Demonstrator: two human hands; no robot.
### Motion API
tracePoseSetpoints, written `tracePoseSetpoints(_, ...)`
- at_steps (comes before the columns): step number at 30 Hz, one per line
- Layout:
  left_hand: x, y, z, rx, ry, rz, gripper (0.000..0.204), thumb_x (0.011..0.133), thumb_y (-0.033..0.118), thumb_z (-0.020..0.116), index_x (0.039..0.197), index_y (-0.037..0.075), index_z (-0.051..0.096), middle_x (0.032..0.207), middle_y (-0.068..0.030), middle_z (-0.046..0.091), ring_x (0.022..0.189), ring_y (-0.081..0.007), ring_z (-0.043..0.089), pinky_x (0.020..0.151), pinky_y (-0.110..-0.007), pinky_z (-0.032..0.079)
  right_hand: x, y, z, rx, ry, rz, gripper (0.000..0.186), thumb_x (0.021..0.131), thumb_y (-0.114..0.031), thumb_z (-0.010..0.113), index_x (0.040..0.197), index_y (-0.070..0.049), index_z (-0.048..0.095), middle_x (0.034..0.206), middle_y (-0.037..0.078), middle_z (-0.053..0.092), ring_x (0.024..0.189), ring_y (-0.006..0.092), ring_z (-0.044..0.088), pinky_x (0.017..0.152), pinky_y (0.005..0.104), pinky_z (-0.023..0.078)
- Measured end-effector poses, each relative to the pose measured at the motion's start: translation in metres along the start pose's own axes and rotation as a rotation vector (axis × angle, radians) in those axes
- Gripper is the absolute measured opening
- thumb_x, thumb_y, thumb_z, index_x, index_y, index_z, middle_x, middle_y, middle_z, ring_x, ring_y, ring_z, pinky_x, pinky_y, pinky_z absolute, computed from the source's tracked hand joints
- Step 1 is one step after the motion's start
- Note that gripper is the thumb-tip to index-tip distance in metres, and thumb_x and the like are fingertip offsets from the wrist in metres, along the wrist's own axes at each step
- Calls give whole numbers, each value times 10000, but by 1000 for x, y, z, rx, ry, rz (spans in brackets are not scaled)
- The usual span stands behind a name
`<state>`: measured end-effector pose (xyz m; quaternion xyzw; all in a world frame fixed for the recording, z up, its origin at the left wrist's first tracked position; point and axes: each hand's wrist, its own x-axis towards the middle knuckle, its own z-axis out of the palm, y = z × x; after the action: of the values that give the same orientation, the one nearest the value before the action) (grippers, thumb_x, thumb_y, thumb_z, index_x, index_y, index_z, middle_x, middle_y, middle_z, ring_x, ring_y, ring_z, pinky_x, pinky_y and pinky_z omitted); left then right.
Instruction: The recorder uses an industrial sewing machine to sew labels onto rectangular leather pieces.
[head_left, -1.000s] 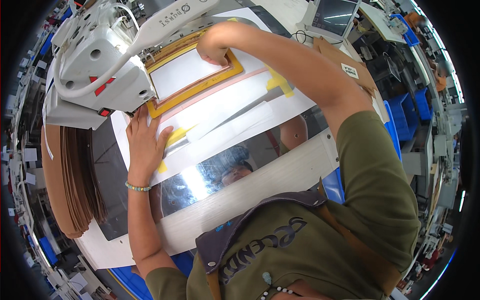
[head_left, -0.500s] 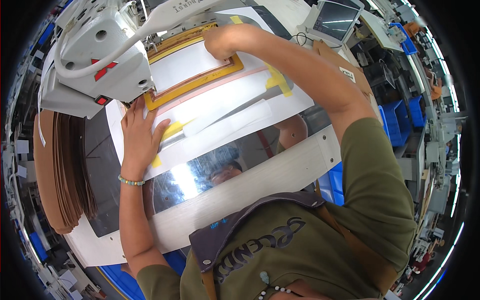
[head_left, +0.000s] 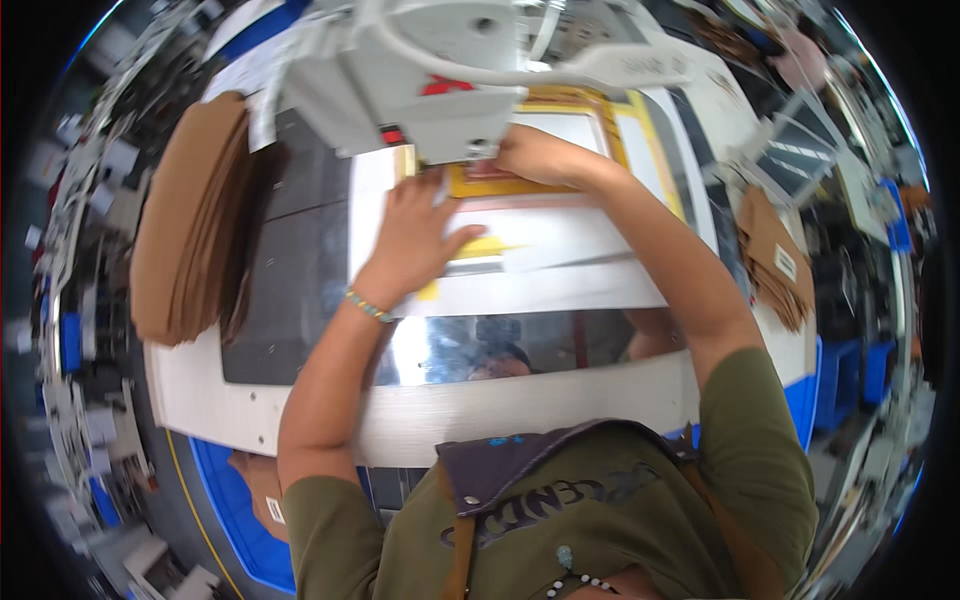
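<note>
A yellow frame [head_left: 615, 130] with an inner border lies on white sheets [head_left: 570, 285] under the white machine head [head_left: 420, 110]. My left hand [head_left: 415, 230] lies open, fingers spread, on the sheets, its fingertips at the frame's near left corner. My right hand [head_left: 530, 155] is over the frame's left part, close beside the machine head; its fingertips are blurred and partly hidden, so I cannot tell what they hold. Yellow tape [head_left: 480, 246] shows beside my left thumb.
Stacked brown pieces [head_left: 185, 220] stand at the left and more brown pieces [head_left: 770, 250] lie at the right, near a screen [head_left: 790, 160]. A shiny plate [head_left: 450, 345] runs along the worktop's near edge [head_left: 520, 410]. Blue bins [head_left: 840, 380] sit beyond the table.
The view has turned, so the machine appears nearer the middle. My right hand has moved left from the frame's right end to beside the machine head. My left hand stays at the near corner.
</note>
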<state>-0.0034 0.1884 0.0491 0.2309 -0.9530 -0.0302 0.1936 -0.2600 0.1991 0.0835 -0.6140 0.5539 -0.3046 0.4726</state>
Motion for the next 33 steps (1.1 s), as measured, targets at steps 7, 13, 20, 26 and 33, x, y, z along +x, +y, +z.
tracePoseSetpoints(7, -14, -34, -62, 267, 5, -118, 564, 991, 396, 714, 1398, 10, 667, 1470, -252, 619, 1389, -433, 528, 1134, -549, 419, -88, 1, -34, -419, 375, -283, 349, 930, -4, 517, 1223, 12, 707, 1287, 150, 709, 1217, 284, 668, 1038, 360, 520)
tracePoseSetpoints(13, -51, -178, -164, 664, 280, -492, 247, 963, 165, 739, 1156, 12, 741, 1104, -187, 718, 1062, -392, 679, 903, -505, 559, -111, 57, -68, -303, 723, -353, 228, 1015, 17, 535, 1111, -4, 741, 1262, 107, 725, 1169, 227, 683, 969, 319, 528)
tracePoseSetpoints(20, -107, -244, -171, 654, 321, -452, 217, 930, 187, 769, 1084, 36, 763, 1069, -132, 658, 1034, -360, 670, 916, -504, 552, -112, 49, -63, -343, 699, -321, 196, 1006, 15, 564, 1051, 4, 754, 1256, 107, 729, 1149, 227, 695, 966, 319, 534)
tracePoseSetpoints(26, -95, -270, -208, 490, 258, -582, 169, 978, 137, 720, 1057, 8, 795, 982, -141, 751, 960, -327, 722, 854, -432, 558, -114, 46, -57, -398, 708, -358, 193, 983, 33, 561, 1040, 25, 746, 1237, 135, 728, 1133, 264, 703, 1008, 343, 523)
tracePoseSetpoints(33, -85, -276, -244, -104, 613, -760, 211, 974, 97, 693, 1148, 30, 793, 979, -132, 786, 839, -221, 753, 760, -321, 560, -112, 39, -52, -442, 700, -384, 185, 984, 28, 561, 1033, 42, 739, 1221, 147, 734, 1127, 279, 706, 1010, 344, 521)
